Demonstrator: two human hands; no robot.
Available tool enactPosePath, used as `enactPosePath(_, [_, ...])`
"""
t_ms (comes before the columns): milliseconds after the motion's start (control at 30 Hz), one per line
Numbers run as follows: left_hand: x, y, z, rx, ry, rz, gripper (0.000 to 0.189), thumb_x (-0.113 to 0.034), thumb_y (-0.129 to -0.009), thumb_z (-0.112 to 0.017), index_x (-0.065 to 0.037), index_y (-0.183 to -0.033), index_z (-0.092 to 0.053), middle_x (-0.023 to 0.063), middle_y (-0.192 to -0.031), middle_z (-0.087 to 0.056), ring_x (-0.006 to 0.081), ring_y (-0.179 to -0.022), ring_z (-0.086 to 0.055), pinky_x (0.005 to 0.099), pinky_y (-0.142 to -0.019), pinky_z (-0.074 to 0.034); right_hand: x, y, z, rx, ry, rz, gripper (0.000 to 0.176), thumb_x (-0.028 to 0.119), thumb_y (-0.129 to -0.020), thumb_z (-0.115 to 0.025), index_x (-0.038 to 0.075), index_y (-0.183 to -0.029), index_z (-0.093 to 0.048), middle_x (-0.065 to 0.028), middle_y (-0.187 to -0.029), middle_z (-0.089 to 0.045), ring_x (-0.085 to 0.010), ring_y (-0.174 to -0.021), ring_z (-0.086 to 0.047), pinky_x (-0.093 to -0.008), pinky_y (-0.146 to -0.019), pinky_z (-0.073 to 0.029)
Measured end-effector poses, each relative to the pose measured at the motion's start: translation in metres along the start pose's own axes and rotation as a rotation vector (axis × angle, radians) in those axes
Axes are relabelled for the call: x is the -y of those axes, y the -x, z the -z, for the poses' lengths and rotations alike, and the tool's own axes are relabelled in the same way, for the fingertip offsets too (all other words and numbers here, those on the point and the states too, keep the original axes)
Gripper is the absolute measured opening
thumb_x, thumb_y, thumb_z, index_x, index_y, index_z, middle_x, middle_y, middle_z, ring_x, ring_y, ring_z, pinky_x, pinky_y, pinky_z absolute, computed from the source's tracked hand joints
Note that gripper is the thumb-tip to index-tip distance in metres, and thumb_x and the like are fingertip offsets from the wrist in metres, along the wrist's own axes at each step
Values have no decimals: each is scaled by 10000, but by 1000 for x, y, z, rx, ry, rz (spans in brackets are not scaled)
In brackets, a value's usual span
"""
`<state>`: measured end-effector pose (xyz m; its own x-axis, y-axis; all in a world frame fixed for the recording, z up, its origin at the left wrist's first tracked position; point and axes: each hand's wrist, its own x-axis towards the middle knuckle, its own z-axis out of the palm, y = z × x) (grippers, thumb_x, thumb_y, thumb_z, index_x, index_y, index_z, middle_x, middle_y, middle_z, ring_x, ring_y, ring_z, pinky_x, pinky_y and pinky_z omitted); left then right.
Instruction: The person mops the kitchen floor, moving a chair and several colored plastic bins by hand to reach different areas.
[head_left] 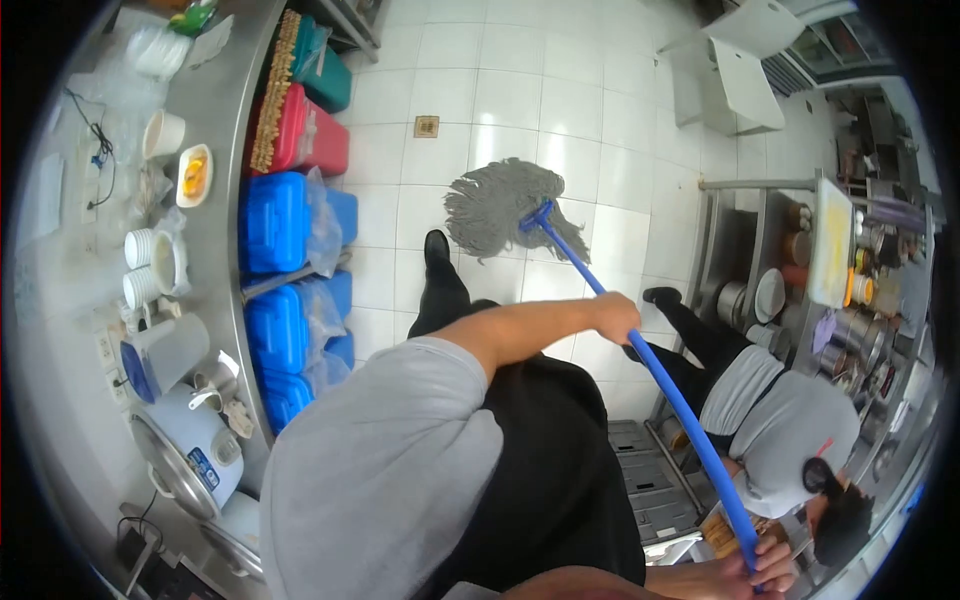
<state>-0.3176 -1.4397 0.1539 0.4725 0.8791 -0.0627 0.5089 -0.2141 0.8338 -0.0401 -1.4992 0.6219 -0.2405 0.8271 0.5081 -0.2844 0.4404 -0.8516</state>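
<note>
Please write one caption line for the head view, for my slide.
Left hand and right hand grip a blue mop on white floor tiles, between a steel counter and a crouching co-worker.

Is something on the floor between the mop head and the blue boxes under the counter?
Yes: the person's own black shoe stands just left of the mop head, between it and the blue boxes.

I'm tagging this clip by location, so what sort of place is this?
Most likely a restaurant kitchen. A long steel counter holds a rice cooker and stacked cups, steel shelves carry pots, and a mop is on the white tiled floor.
</note>
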Motion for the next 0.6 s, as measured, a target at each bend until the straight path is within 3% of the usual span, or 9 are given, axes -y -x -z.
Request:
enactPosePath(100, [62,31,70,-80,-53,16,174,-310,-759,-724,-138,-733,-710,150,-735,-704,411,-758,-704,539,-676,-544,-39,2,-94,-88,-74,9,528,559,-1091,-319,153,-860,-564,-30,-716,-567,-244,-676,-610,-511,-612,-499])
enactPosePath(200, [137,65,147,-266,-72,46,178,-277,-749,-738,-121,-692,-677,151,-701,-675,417,-729,-687,550,-687,-536,-84,-10,-193,68,-109,-77,439,507,-996,-625,179,-755,-461,6,-613,-439,-194,-694,-525,-394,-784,-435])
enactPosePath(267, [186,93,207,-425,-152,104,152,-230,-768,-738,-109,-705,-672,151,-783,-696,403,-825,-698,529,-720,-543,-130,-21,-262,243,-13,19,536,558,-1016,-584,115,-739,-466,-35,-606,-526,-248,-633,-613,-465,-718,-533])
enactPosePath(333, [226,127,258,-542,-186,314,126,-162,-813,-729,-112,-927,-708,159,-1042,-712,369,-1037,-680,509,-831,-544,-169,-31,-326,423,75,-41,420,414,-1007,-629,139,-731,-473,-35,-645,-568,-219,-684,-585,-452,-756,-458])
enactPosePath(400, [214,167,325,-474,-188,677,449,-148,-853,-737,-141,-1292,-644,163,-1383,-613,335,-1282,-589,475,-1010,-512,-212,-39,-388,414,92,-37,420,357,-1016,-618,91,-726,-471,-94,-655,-574,-245,-664,-571,-477,-737,-465])
enactPosePath(500, [201,216,382,-585,-157,564,698,-185,-879,-759,-174,-1519,-482,153,-1562,-491,333,-1409,-503,461,-1134,-447,-288,-70,-454,391,41,32,392,259,-1035,-594,57,-732,-446,-118,-670,-558,-252,-678,-556,-439,-727,-463])
enactPosePath(600, [176,274,421,-828,12,363,723,-223,-885,-773,-155,-1540,-475,157,-1594,-470,348,-1433,-488,447,-1165,-429,-362,-117,-506,368,27,39,318,93,-1052,-521,57,-749,-431,-105,-710,-558,-215,-709,-540,-392,-733,-472])
